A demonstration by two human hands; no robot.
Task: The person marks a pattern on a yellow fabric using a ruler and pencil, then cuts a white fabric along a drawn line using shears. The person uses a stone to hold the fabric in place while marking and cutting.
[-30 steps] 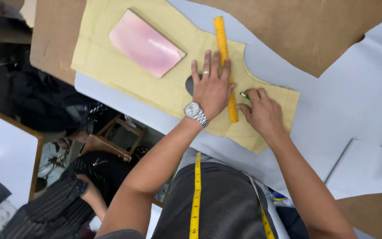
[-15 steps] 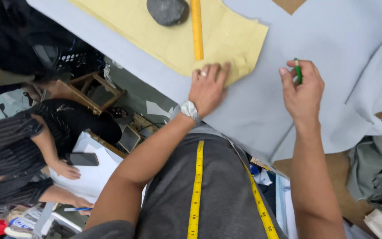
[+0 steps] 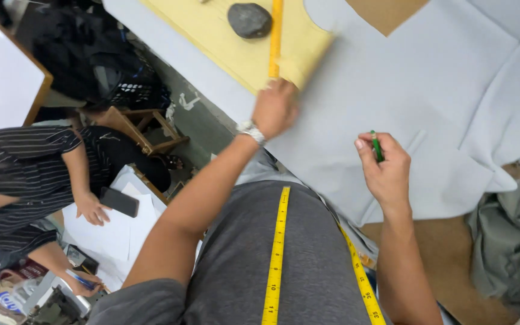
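Note:
My left hand, with a silver watch on the wrist, grips the near end of a long yellow ruler at the near corner of a yellow paper pattern. The pattern lies on pale grey fabric spread over the table. A dark grey stone rests on the pattern, just left of the ruler. My right hand hovers over the fabric to the right and holds a green pencil upright between the fingers. A yellow tape measure hangs down my chest.
Brown table surface shows at the near right, with a heap of grey-green cloth beside it. Below left, another person in a striped top sits by white papers and a dark phone. A wooden stool stands on the floor.
My left hand went from lying flat on the pattern's edge to gripping the ruler's near end. My right hand with the pencil drew back from the fabric, nearer my body.

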